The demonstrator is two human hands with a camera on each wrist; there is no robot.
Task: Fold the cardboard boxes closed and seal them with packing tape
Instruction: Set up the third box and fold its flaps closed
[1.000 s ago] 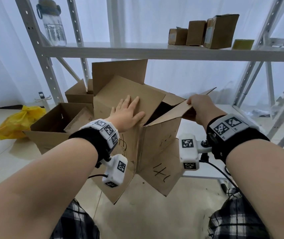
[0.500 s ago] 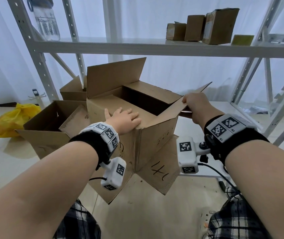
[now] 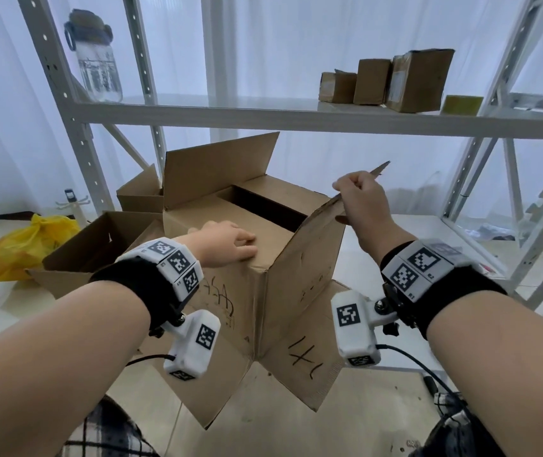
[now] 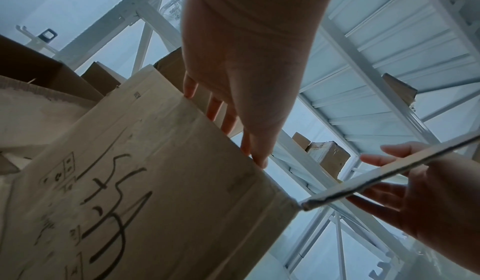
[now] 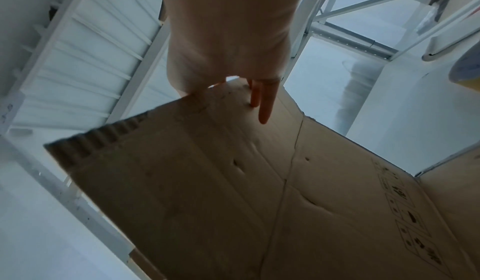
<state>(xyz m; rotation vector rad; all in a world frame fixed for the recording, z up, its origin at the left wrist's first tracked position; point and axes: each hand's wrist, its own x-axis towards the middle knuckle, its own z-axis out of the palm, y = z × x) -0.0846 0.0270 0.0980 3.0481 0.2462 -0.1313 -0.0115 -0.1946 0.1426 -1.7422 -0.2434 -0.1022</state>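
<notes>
A large brown cardboard box [image 3: 263, 301] with black handwriting stands in front of me, seen in the head view. My left hand [image 3: 227, 245] lies flat on the near-left flap [image 3: 263, 229] and presses it down over the opening. From below, the left hand [image 4: 246, 78] reaches over the box's top edge [image 4: 213, 120]. My right hand [image 3: 359, 202] pinches the edge of the right flap [image 3: 316, 239], which stands nearly upright. The right hand's fingers [image 5: 265, 103] lie on that flap's outer face [image 5: 207, 171]. The far flap [image 3: 220, 166] stands up. A dark gap [image 3: 263, 206] shows between the two folded inner flaps.
Two open cardboard boxes [image 3: 75, 255] [image 3: 138, 192] sit to the left, near a yellow bag [image 3: 16, 245] on the floor. The white shelf [image 3: 296, 113] above carries small boxes [image 3: 392, 80], a yellowish tape roll [image 3: 461, 105] and a water bottle [image 3: 97, 57]. Rack uprights [image 3: 481, 166] stand at right.
My left hand has pushed the near-left flap from slanted to flat on the box. My right hand has lifted the right flap from leaning outward to nearly upright.
</notes>
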